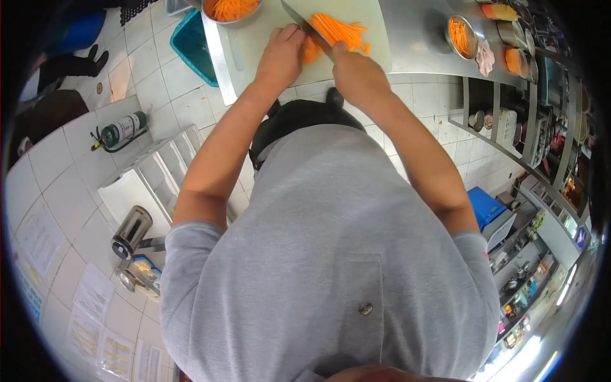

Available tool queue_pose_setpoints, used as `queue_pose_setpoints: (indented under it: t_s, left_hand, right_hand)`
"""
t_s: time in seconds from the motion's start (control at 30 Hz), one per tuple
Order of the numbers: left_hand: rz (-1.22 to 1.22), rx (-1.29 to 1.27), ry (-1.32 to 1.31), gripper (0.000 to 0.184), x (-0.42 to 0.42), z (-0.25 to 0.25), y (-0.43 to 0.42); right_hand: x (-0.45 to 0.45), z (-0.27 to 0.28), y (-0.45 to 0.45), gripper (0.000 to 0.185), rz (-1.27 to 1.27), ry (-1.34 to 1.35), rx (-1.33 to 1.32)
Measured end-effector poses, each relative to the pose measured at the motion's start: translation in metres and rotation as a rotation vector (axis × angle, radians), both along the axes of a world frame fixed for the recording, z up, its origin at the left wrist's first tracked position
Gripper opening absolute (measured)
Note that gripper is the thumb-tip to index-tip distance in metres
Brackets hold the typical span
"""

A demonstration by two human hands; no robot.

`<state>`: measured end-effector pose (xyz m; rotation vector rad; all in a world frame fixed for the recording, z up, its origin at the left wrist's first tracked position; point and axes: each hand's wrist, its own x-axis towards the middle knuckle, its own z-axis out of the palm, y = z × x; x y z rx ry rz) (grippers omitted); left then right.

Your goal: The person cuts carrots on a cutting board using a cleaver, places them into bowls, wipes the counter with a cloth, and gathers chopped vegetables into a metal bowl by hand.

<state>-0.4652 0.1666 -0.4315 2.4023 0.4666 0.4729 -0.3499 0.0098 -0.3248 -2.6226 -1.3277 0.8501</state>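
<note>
My right hand (358,73) is closed round the handle of a kitchen knife (304,24), whose blade points away and to the left across the cutting board (254,63). Curled fingers of my left hand (284,52) press on an orange carrot piece (310,52) beside the blade; the hand and knife hide part of it. On the blade's right side lies a pile of carrot strips (337,30). A metal bowl (237,19) with more carrot strips stands at the board's far left, partly cut off by the frame edge.
A second bowl of carrot strips (459,37) stands on the steel counter (417,32) at the right, near a crumpled cloth (485,58) and several containers. A teal bin (193,48) is left of the board. Metal shelving (496,114) lines the right side.
</note>
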Motion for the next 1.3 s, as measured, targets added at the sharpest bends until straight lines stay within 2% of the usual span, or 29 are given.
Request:
queue_pose_setpoints:
  t_s: [0.1,0.27,0.37,0.47,0.57,0.67,0.77,0.97,1.07,1.13,1.27,1.3]
  left_hand:
    - [0.015,0.002,-0.037,0.023,0.0,-0.002,0.0]
    - [-0.001,0.044,-0.002,0.024,-0.003,-0.005,-0.002]
    - [0.0,0.061,-0.041,0.024,-0.003,-0.006,-0.003]
    - [0.024,0.045,-0.051,0.024,-0.004,-0.003,-0.003]
    - [0.008,0.062,-0.033,0.027,-0.006,-0.008,-0.004]
    - [0.003,0.094,-0.069,0.027,-0.005,-0.008,0.001]
    - [0.018,0.071,-0.103,0.025,-0.006,-0.008,-0.003]
    - [0.002,0.108,-0.081,0.023,-0.013,-0.014,-0.006]
    - [0.005,0.109,-0.119,0.022,-0.015,-0.013,-0.008]
    - [0.033,0.091,-0.136,0.022,-0.013,-0.013,-0.008]
    - [0.031,0.119,-0.155,0.022,-0.017,-0.02,-0.013]
    - [0.027,0.135,-0.159,0.023,-0.015,-0.019,-0.009]
  right_hand:
    - [-0.001,0.018,-0.002,0.028,0.054,-0.007,-0.043]
    - [-0.008,-0.025,0.003,0.025,0.01,-0.033,-0.004]
    - [0.003,0.011,0.012,0.024,0.062,-0.037,0.01]
    - [-0.002,0.024,0.0,0.022,0.081,-0.007,0.014]
    - [-0.009,-0.027,-0.003,0.021,0.015,-0.02,-0.026]
    - [0.002,-0.013,0.008,0.023,0.049,-0.009,0.016]
    - [0.006,0.025,0.007,0.023,0.09,0.005,-0.021]
    - [-0.007,-0.02,0.001,0.023,0.094,-0.039,-0.013]
    - [-0.001,0.019,0.008,0.021,0.128,-0.053,0.016]
    - [-0.005,0.023,-0.002,0.023,0.118,-0.031,0.018]
    - [-0.014,-0.027,-0.011,0.024,0.074,-0.031,0.009]
    - [-0.011,-0.021,-0.006,0.024,0.076,-0.034,0.016]
